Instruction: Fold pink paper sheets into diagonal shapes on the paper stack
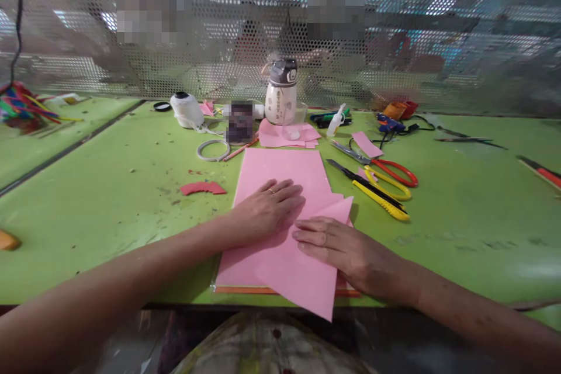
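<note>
A stack of pink paper (280,172) lies on the table in front of me, with orange sheets showing at its near edge. On top is a loose pink sheet (307,280), turned at an angle, with one corner past the table's front edge. My left hand (267,210) rests flat on the pink paper, fingers stretched to the right. My right hand (337,242) lies over the loose sheet's right side, its fingers extended and its thumb hidden. Part of the sheet sticks up behind the right fingers; whether it is folded I cannot tell.
To the right lie a yellow box cutter (381,198), red-handled scissors (390,169) and a small glue bottle (336,121). A white bottle (280,99) stands behind the paper. Left are a tape ring (213,151) and a red paper scrap (202,188). A perforated metal screen (219,64) closes the back.
</note>
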### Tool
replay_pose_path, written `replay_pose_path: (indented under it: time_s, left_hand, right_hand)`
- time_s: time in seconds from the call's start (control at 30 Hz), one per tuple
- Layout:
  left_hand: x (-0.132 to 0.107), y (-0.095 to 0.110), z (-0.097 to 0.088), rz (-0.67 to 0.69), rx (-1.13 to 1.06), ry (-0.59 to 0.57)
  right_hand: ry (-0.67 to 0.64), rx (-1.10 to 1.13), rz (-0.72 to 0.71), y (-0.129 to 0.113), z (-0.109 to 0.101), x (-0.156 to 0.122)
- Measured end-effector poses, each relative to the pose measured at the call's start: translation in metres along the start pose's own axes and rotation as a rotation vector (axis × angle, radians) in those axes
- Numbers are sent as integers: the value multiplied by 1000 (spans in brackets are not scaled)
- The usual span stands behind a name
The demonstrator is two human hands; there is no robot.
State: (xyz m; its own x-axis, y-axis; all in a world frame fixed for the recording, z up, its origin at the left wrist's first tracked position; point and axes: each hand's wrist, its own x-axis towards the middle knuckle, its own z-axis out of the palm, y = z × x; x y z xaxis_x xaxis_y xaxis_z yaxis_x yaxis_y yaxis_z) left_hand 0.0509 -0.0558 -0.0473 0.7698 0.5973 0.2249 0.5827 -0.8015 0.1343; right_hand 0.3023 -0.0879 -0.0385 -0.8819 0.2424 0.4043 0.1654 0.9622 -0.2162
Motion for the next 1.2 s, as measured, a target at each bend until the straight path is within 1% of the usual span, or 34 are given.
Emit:
replay_pose_path:
  time_s: [0.1, 0.2, 0.37, 0.53, 0.6, 0.7, 0.77, 0.83, 0.97, 1.07, 1.2]
  left_hand:
    - [-1, -2, 0, 9, -17, -8]
    - [-1, -4, 3, 9, -34, 6]
    - [-3, -6, 3, 11, -32, -7]
    - [-3, -3, -2, 6, -4, -33]
    - [-2, -1, -1, -2, 13, -9]
    - [-2, 0, 2, -15, 43, 50]
    - [-2, -1, 4, -6, 64, 62]
    - [-3, -4, 4, 21, 76, 36]
    - [-3, -9, -4, 80, 57, -20]
    - [0, -7, -16, 86, 48, -42]
    - [3, -3, -25, 128, 18, -50]
  right_hand:
    - [-32, 20, 25, -12, -4, -11]
    - [-58, 47, 83, -21, -7, -22]
    - [-27, 134, 115, -26, -10, -36]
    - [0, 259, 147, -36, -21, -53]
    - [-3, 275, 178, -40, -26, -60]
    - [-3, 231, 229, -39, -30, -66]
    - [-11, 169, 246, -32, -31, -66]
    - [-39, 108, 264, -24, -30, -65]
    - [-45, 26, 280, -12, -27, -62]
    - [-46, -15, 259, -13, -24, -54]
    - [-45, -76, 196, -19, -15, -32]
